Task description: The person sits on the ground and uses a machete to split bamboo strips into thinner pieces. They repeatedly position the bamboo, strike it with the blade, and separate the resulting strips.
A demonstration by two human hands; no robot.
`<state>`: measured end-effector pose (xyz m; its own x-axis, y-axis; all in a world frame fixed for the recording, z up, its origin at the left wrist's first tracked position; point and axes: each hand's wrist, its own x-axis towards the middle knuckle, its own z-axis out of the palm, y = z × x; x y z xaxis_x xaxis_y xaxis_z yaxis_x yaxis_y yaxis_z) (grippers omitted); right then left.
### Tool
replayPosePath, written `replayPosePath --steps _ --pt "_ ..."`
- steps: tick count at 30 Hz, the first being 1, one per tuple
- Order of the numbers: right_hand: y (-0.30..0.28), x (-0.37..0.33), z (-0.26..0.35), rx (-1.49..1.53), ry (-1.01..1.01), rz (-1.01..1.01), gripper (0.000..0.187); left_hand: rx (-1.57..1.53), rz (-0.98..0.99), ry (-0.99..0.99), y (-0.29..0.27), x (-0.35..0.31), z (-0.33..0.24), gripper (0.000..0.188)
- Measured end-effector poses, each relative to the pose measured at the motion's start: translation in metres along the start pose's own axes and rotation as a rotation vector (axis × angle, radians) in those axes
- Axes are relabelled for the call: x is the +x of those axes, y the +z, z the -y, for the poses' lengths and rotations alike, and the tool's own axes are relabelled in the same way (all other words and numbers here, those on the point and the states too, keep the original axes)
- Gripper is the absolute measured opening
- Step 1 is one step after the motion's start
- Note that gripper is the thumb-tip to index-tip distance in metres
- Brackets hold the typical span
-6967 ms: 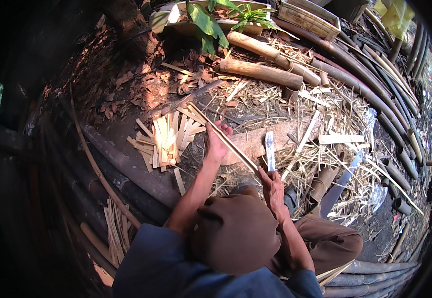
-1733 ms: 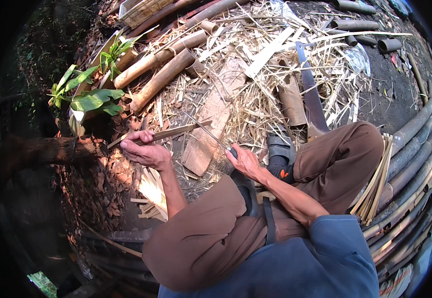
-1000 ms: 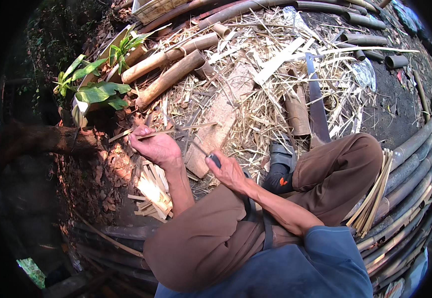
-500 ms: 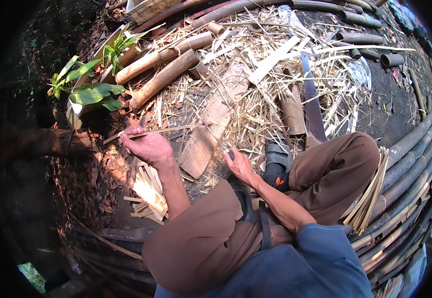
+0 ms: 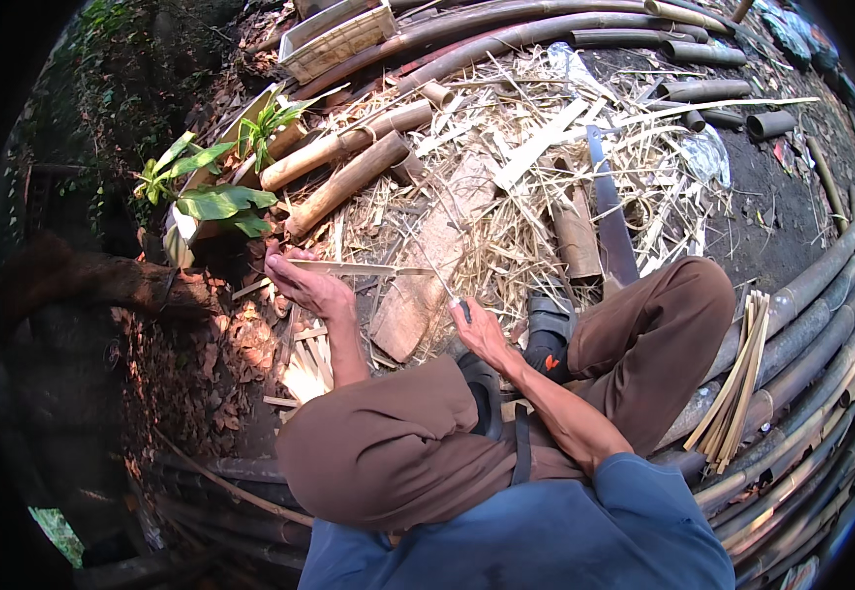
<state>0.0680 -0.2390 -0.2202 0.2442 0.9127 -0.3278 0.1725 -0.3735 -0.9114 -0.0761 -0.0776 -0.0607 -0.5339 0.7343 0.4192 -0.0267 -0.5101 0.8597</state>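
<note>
My left hand (image 5: 315, 287) is closed around one end of a thin bamboo strip (image 5: 368, 268), which points to the right. In my right hand (image 5: 482, 332) is a slim knife (image 5: 440, 275) with a dark handle. Its narrow blade slants up and left and meets the strip near the strip's far end. Below the two hands lies a flat wooden board (image 5: 408, 320) on the ground. Beside my left forearm is a pile of split bamboo strips (image 5: 307, 369), partly hidden by my knee.
Bamboo shavings (image 5: 506, 236) cover the ground ahead. A saw (image 5: 609, 202) lies by a short bamboo tube (image 5: 577, 236). Cut bamboo lengths (image 5: 349, 182) and a leafy plant (image 5: 216, 202) are at left. Long poles (image 5: 792, 344) and a strip bundle (image 5: 732, 393) flank my right.
My view has shifted, so the surroundings appear moved. The strip now shows its broader face, and my left hand has turned. Both hands keep their hold.
</note>
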Motion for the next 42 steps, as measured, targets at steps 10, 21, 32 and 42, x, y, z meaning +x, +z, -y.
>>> replayPosePath --steps 10,21,32,42 --pt "0.010 -0.050 0.114 0.150 -0.199 0.190 0.033 -0.275 0.089 -0.160 -0.001 -0.009 -0.025 0.022" --pt "0.010 -0.010 0.043 -0.045 -0.104 0.102 0.031 -0.217 0.189 -0.152 -0.002 -0.017 -0.026 0.023" --pt "0.021 0.009 0.028 0.079 -0.068 0.103 0.035 -0.216 0.164 -0.140 0.013 -0.021 -0.029 0.022" --pt "0.025 0.038 -0.048 0.007 0.048 -0.013 0.043 -0.241 0.161 -0.140 0.016 -0.034 -0.032 0.022"
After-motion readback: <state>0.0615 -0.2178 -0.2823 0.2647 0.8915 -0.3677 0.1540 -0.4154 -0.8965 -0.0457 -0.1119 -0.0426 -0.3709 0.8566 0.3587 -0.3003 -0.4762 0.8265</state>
